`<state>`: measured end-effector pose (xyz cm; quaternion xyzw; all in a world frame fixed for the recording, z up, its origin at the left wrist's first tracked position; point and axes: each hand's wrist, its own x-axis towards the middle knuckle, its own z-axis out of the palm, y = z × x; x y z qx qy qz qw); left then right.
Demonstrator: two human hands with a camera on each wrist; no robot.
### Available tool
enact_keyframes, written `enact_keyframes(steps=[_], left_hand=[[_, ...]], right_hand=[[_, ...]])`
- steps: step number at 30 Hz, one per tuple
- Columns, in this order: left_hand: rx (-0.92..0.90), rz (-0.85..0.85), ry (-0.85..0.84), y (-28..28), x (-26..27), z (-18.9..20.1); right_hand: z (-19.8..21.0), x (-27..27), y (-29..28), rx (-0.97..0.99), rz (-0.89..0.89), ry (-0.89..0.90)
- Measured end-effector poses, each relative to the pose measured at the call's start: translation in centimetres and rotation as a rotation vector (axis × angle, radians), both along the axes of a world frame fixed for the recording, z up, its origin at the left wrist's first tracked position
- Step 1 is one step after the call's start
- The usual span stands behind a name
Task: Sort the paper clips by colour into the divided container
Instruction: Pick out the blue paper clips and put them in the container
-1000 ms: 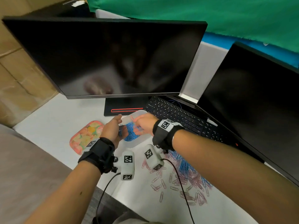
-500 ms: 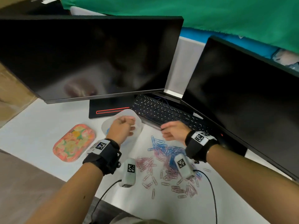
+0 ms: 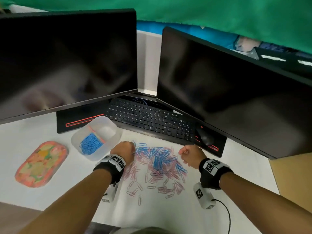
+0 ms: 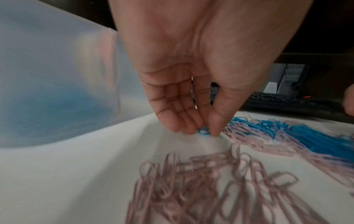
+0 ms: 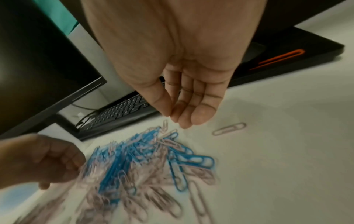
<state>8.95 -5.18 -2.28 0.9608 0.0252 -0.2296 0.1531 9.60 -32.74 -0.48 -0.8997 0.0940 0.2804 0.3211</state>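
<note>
Pinching a blue clip (image 4: 203, 131), left hand (image 4: 191, 91) at pile's edge

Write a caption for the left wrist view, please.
Left hand pinches a blue paper clip at the edge of the mixed pile, beside the container.

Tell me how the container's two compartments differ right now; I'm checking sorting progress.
The near-left compartment holds a heap of blue clips; the far-right compartment shows no clips. The left one looks blue through the wall, the right one plain white. Both sit in one translucent container, split by a pink divider.
</note>
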Motion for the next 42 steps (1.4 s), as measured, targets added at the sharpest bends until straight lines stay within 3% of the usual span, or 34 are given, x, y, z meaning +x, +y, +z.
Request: enact_keyframes(steps=[12, 22, 30, 38, 42], left_hand=[[-0.044, 0.089, 0.02, -1.1, -1.3, -0.9], [-0.332, 0.257, 0.034, -0.6, -2.0, 0.0], [-0.654, 0.367, 0.064, 0.0, -2.6, -0.5], [-0.899, 0.506, 0.06, 0.2, -2.5, -0.4], [-0.983, 0.56, 0.044, 0.4, -2.0, -0.2]], right_hand=[[-1.0, -3.6, -0.8, -0.229, 0.279, -0.038], [-1.9, -3.9, -1.7, -0.109, 0.237, -0.03], [-2.0, -3.7, -2.6, 0.146, 0.155, 0.09], [-1.7, -3.3, -2.3, 0.579, -0.249, 0.139], [-1.2, -3.1, -1.9, 0.693, -0.311, 0.11]])
